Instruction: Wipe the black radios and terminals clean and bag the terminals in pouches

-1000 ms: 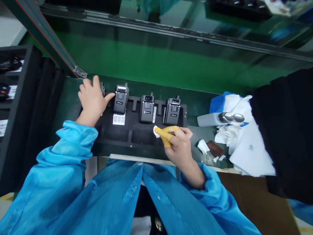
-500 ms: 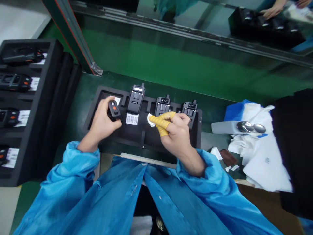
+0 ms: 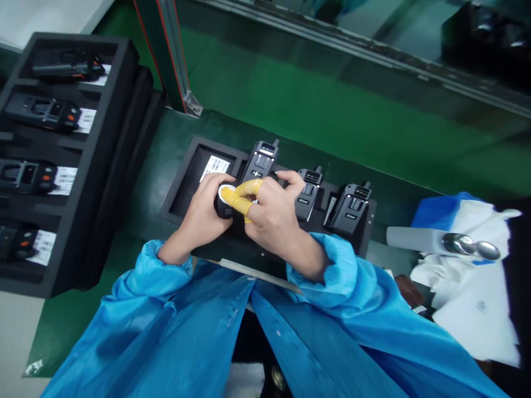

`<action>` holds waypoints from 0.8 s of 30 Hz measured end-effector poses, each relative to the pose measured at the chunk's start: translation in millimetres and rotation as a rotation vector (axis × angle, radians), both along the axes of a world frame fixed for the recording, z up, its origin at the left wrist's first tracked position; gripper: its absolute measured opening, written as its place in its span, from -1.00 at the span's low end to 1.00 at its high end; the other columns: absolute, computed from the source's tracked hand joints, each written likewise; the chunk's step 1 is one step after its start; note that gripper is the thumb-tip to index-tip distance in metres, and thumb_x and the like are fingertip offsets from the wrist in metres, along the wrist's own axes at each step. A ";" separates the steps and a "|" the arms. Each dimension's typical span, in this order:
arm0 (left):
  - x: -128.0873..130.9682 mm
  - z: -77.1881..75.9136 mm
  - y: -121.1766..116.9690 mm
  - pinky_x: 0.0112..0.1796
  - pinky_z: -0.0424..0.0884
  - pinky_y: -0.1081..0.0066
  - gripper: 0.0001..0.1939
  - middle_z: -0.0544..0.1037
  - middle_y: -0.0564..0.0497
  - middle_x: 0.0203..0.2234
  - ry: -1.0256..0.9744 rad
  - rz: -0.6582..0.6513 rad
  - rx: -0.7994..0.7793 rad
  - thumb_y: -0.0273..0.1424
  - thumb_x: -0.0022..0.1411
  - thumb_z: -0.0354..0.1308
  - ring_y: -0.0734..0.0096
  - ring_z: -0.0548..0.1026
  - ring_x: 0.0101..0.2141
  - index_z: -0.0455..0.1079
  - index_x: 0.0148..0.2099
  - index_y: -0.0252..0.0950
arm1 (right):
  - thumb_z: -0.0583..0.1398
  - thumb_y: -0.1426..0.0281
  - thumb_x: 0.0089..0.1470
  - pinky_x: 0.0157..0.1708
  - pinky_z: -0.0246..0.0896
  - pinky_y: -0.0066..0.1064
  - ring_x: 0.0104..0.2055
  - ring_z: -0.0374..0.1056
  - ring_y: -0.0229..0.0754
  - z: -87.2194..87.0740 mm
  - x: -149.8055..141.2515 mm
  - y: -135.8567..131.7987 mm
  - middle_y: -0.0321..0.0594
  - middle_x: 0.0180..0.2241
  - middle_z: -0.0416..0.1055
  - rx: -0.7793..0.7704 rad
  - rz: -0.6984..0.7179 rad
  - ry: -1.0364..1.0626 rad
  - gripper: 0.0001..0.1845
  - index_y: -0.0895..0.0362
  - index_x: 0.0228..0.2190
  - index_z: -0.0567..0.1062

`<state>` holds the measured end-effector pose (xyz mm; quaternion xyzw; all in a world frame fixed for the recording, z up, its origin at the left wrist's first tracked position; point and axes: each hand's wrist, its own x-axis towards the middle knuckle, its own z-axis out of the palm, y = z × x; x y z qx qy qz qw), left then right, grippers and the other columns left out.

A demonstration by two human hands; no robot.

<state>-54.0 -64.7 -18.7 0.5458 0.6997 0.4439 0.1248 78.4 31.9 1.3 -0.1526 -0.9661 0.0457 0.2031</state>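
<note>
My left hand (image 3: pixel 201 218) wraps around a black two-way radio (image 3: pixel 223 209), held end-up above the left part of a black foam tray (image 3: pixel 169 207). Yellow covers sit on the thumb and finger of my right hand (image 3: pixel 274 221). Between them is a small white wipe (image 3: pixel 226 188), pressed onto the radio's upper end. Much of that radio is hidden by my fingers. Three more radios lie face down in the tray: a left one (image 3: pixel 263 157), a middle one (image 3: pixel 307 196) and a right one (image 3: pixel 350 210). A printed white label (image 3: pixel 214 166) lies in the leftmost compartment.
Stacked foam trays (image 3: pixel 120 116) with radios and labels stand at the left. A metal post (image 3: pixel 176 61) and green partition (image 3: pixel 290 105) rise behind. At right lie a pale bottle (image 3: pixel 415 239), white cloths (image 3: pixel 477 315) and a brown piece (image 3: pixel 410 290).
My right hand has brought the white wipe left onto the end of the radio in my left hand. The whole view has shifted, so the tray appears further right.
</note>
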 end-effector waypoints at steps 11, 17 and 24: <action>-1.4 2.1 1.4 0.00 0.43 0.17 -0.36 0.45 0.01 -0.08 -0.021 0.025 -0.035 -0.66 -0.19 0.09 0.19 0.46 -0.04 0.23 0.00 -0.15 | 0.07 0.53 0.10 0.04 -0.22 -0.04 -0.21 0.22 -0.22 6.3 8.0 14.0 -0.34 -0.27 0.42 -0.134 -0.122 0.045 -0.62 -0.13 -0.25 0.57; 1.0 3.5 0.9 -0.01 0.43 0.17 -0.45 0.46 0.00 -0.09 -0.029 0.023 -0.033 -0.61 -0.08 0.19 0.21 0.46 -0.06 0.25 -0.02 -0.15 | 0.05 0.46 0.20 0.05 -0.22 -0.02 -0.22 0.21 -0.22 7.7 -1.9 0.3 -0.34 -0.38 0.39 -0.102 -0.034 0.001 -0.65 -0.15 -0.29 0.59; 2.1 4.6 2.2 -0.01 0.43 0.16 -0.44 0.46 0.00 -0.07 0.011 0.019 -0.075 -0.61 -0.08 0.18 0.20 0.46 -0.04 0.24 0.00 -0.15 | 0.07 0.42 0.20 0.07 -0.18 0.00 -0.23 0.23 -0.22 6.3 9.3 -3.8 -0.33 -0.42 0.40 -0.071 -0.094 -0.003 -0.70 -0.15 -0.29 0.58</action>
